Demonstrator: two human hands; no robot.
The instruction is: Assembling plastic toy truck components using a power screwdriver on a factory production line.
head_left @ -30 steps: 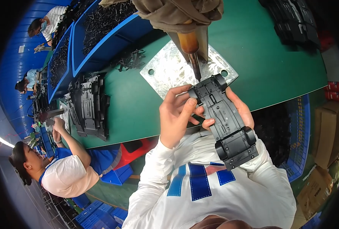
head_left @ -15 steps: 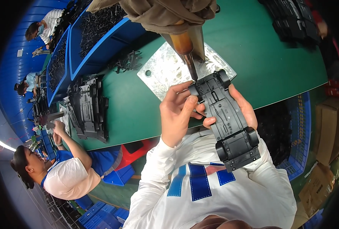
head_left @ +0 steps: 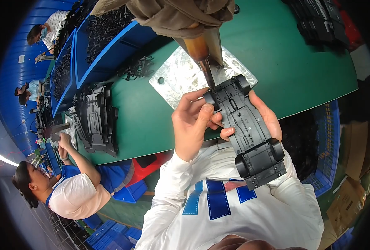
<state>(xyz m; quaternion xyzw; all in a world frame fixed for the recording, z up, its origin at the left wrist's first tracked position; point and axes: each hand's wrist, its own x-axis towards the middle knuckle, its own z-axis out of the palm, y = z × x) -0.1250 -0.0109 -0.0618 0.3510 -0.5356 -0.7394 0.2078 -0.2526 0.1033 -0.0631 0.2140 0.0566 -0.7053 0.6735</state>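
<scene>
Between my hands is a black plastic toy car chassis (head_left: 247,125), tilted, with its wheel-arch humps at both ends. My left hand (head_left: 193,125) is closed on its far left corner, thumb on top. Along the right side my right hand (head_left: 266,114) grips the chassis, its thumb showing at the left edge. The pointed metal tip of a heated tool (head_left: 207,73) with an amber barrel meets the chassis's far left corner, touching or very close. Wrapped brown cloth (head_left: 181,16) covers the tool's upper part. Below the tip lies a shiny square metal plate (head_left: 172,79).
Blue bins (head_left: 106,46) of small black parts stand at the far left, with several loose black parts (head_left: 139,68) beside them. Stacked chassis (head_left: 95,118) lie left, more (head_left: 318,21) far right. A blue crate (head_left: 328,146) is at right. A co-worker (head_left: 72,183) sits at left.
The chassis and both my hands have shifted very slightly, the far end a little to the left. My grip is the same. The tool tip stays at the far left corner.
</scene>
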